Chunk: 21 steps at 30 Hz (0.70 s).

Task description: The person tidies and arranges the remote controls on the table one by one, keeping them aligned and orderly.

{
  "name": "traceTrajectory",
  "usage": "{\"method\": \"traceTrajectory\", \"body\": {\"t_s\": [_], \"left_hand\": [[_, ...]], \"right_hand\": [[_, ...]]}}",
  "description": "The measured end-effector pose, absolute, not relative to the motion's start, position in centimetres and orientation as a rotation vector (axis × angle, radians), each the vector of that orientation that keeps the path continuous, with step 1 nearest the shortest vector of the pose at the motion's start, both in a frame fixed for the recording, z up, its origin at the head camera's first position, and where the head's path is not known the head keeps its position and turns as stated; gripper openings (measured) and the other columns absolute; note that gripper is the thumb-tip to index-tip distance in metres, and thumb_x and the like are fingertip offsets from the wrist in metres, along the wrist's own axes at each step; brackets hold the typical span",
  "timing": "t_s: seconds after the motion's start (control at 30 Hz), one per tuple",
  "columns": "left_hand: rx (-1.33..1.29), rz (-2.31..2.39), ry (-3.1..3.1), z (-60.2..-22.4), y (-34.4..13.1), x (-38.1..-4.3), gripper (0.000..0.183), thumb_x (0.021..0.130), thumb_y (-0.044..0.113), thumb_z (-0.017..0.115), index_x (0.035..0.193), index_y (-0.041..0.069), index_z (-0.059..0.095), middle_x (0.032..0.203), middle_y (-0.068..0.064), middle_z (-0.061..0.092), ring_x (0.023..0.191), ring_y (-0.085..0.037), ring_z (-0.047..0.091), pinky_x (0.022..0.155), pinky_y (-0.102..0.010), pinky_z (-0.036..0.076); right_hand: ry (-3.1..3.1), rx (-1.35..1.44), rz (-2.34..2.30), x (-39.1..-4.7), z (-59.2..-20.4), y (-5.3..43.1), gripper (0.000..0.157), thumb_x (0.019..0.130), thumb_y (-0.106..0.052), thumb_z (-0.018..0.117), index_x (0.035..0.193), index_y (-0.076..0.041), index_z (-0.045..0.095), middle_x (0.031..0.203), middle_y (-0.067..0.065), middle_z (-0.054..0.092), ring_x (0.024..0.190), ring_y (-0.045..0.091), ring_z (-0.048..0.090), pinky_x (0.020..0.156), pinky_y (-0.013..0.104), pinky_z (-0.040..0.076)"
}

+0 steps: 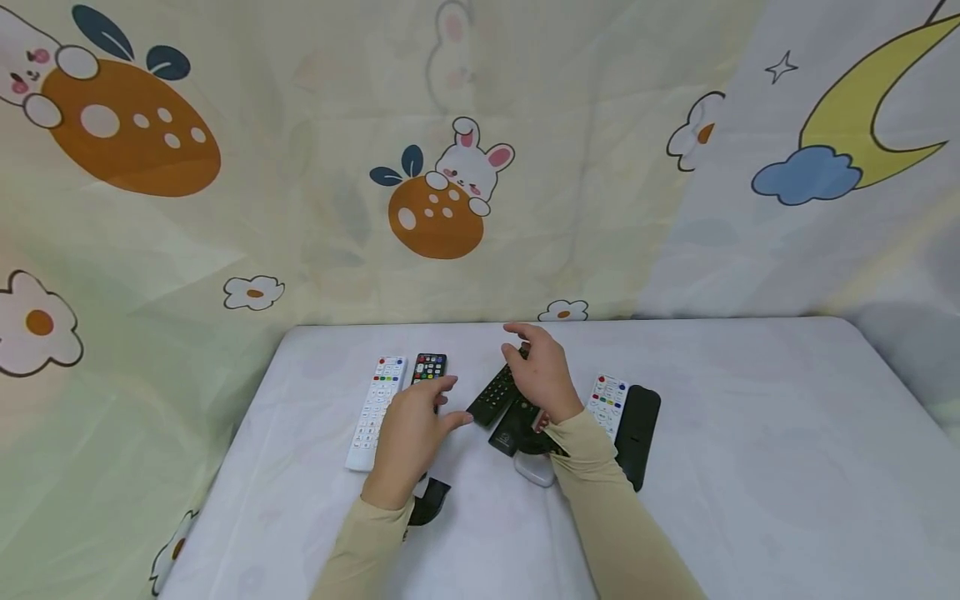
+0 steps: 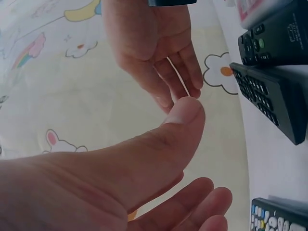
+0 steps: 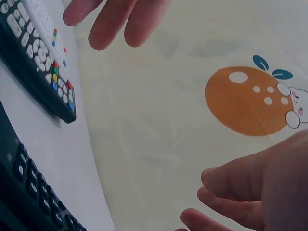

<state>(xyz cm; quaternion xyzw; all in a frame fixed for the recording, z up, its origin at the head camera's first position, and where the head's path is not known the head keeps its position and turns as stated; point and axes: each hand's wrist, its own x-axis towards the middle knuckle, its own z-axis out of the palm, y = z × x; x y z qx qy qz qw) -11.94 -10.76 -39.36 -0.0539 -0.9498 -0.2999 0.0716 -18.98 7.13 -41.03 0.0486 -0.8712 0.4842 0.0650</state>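
My left hand (image 1: pixel 412 433) is raised over the left side of the table, thumb and fingers spread apart, holding nothing. Just below it lie a long white remote control (image 1: pixel 363 429) and a black remote control with coloured buttons (image 1: pixel 430 365). My right hand (image 1: pixel 546 377) hovers above the middle, its fingers loosely bent and nothing in them. Under it are two black remote controls, one with rows of small buttons (image 1: pixel 491 402) and a second beside it (image 1: pixel 507 432), partly covered by the wrist. In the right wrist view the fingertips (image 3: pixel 113 21) of the left hand show above the remotes.
Right of the right forearm lie a white remote control (image 1: pixel 606 400) and a black elongated object (image 1: pixel 637 433), side by side. A rounded pale object (image 1: pixel 535 469) sits partly hidden below the right wrist. A printed cloth (image 1: pixel 315 217) hangs behind the white table (image 1: pixel 765 433).
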Motion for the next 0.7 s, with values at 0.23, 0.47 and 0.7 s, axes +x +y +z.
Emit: {"method": "traceTrajectory", "body": {"t_s": [0.23,0.47,0.7], "left_hand": [[-0.167,-0.981,-2.902,-40.1,-9.9,-12.7,0.053,0.07,0.025,0.081,0.117,0.009,0.064,0.11,-0.003,0.065,0.091,-0.019,0.063,0.068,-0.03,0.05],[-0.16,-0.964,-2.943,-41.2,-9.8,-13.1,0.054,0.07,0.024,0.081,0.118,0.009,0.063,0.11,-0.005,0.065,0.093,-0.02,0.063,0.074,-0.032,0.05],[-0.191,-0.939,-2.965,-42.0,-9.6,-13.6,0.055,0.069,0.024,0.082,0.119,0.009,0.063,0.109,-0.009,0.065,0.094,-0.021,0.063,0.077,-0.034,0.05]], "right_hand": [[-2.632,0.111,1.508,-19.5,-41.2,8.1,0.034,0.092,-0.023,0.055,0.125,-0.013,0.057,0.128,0.01,0.052,0.115,0.032,0.052,0.093,0.042,0.043],[-2.658,0.061,1.474,-19.9,-41.5,8.8,0.036,0.092,-0.024,0.054,0.126,-0.012,0.055,0.133,0.013,0.048,0.118,0.033,0.049,0.094,0.041,0.042],[-2.7,0.046,1.443,-20.3,-42.0,9.5,0.039,0.093,-0.024,0.053,0.128,-0.01,0.054,0.134,0.015,0.047,0.118,0.036,0.047,0.095,0.044,0.04]]}}
